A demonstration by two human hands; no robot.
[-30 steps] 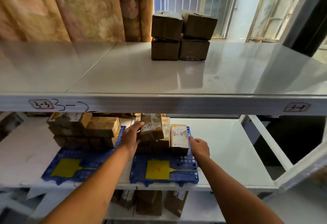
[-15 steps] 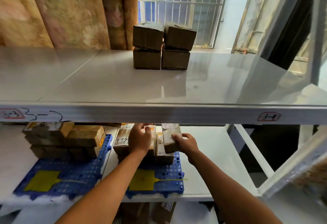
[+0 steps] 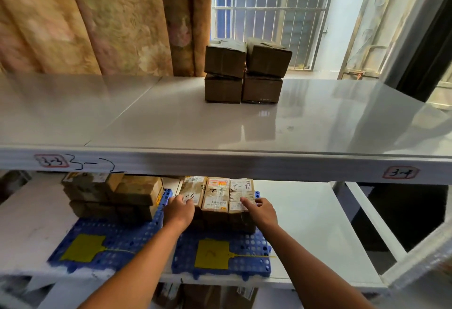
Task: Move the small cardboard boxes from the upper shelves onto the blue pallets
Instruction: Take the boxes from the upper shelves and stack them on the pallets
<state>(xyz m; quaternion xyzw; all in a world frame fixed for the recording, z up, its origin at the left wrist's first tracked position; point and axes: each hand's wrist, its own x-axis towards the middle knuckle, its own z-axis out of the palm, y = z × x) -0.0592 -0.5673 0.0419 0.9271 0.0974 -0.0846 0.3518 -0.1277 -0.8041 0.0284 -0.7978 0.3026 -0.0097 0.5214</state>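
Boxes (image 3: 216, 202) now squared on right pallet (image 3: 254, 247)

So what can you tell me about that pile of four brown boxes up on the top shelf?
The four small brown cardboard boxes sit in a two-by-two stack, two on the bottom and two on top, on the glossy white upper shelf near its back edge, before the barred window. They look worn and creased, with tape on their tops. The upper right one sits slightly skewed. Nothing touches them but the shelf and each other; both hands are on the shelf below.
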